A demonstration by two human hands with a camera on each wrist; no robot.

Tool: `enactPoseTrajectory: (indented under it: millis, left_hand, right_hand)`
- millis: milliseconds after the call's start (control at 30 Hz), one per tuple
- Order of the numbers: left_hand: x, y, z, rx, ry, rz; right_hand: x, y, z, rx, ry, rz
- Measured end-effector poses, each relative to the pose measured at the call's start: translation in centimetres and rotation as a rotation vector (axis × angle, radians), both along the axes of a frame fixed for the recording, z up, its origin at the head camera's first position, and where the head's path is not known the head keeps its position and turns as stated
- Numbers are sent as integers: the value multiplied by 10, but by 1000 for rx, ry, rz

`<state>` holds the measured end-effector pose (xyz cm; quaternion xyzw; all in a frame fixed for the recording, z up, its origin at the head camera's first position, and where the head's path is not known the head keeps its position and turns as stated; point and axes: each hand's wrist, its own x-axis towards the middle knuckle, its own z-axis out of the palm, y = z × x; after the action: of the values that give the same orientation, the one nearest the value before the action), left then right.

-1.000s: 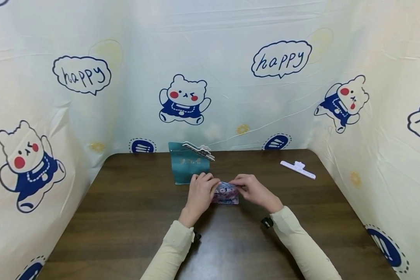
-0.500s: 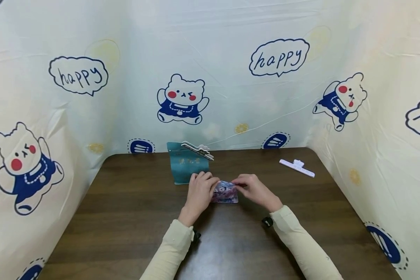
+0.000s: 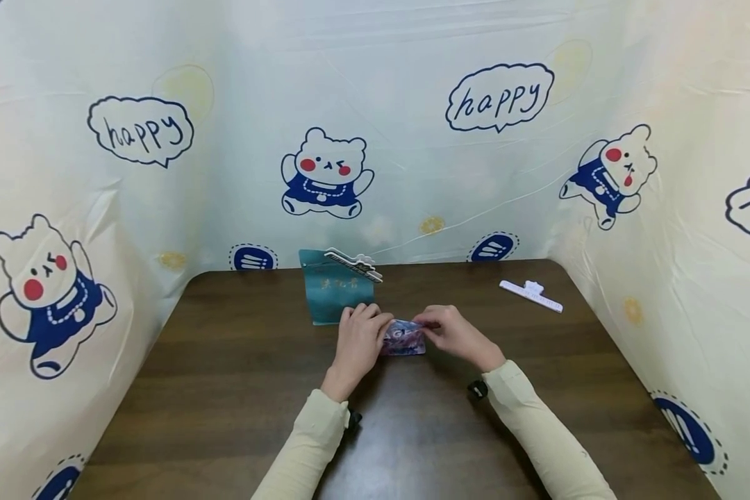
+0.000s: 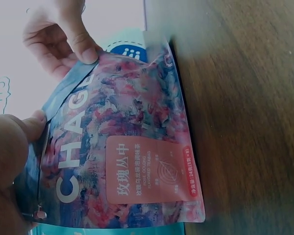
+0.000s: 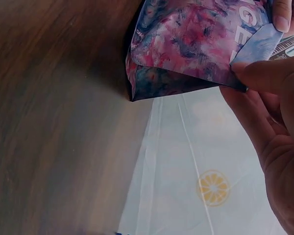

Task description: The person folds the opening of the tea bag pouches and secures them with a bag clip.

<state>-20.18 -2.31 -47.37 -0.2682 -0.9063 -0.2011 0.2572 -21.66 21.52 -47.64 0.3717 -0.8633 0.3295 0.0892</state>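
A pink and blue tea pouch [image 3: 405, 345] lettered "CHAGE" stands on the table between the two hands. Its top is folded over into a flap [image 4: 63, 95]. My left hand [image 3: 359, 339] pinches the folded top at the left end, with the thumb pressed on the flap. At the other end, the right hand [image 3: 457, 337] grips the fold's corner between thumb and fingers. In the right wrist view, the right thumb lies over the pale blue flap [image 5: 258, 45], and the left thumb shows close by.
Behind the left hand stands a teal pouch [image 3: 326, 300] with sealing clips [image 3: 353, 266] slanting across its top corner. A pale purple sealing clip [image 3: 531, 296] lies at the back right of the brown table [image 3: 237, 389]. A printed curtain [image 3: 400, 173] encloses the sides and back.
The right fingertips have shifted slightly to the right along the pouch's folded top. The left hand keeps its hold, and the head view has tilted a little.
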Motion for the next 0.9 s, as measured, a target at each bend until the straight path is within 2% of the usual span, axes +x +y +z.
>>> enactPoseTrajectory:
  millis: [467,600,800,900]
  left_hand:
    - [0,2,1,-18,-11,11]
    - [0,2,1,-17,-4,8]
    - [-1,2,0,-7,-19,12]
    - [-1,1,0,4,-27,12]
  right_hand:
    - [1,5,-2,-11,-65,-2]
    - [1,6,-3,-22,-60,0]
    - [3,10,-7,-91,-52,6]
    - [4,14,-8,-133,-80,-19]
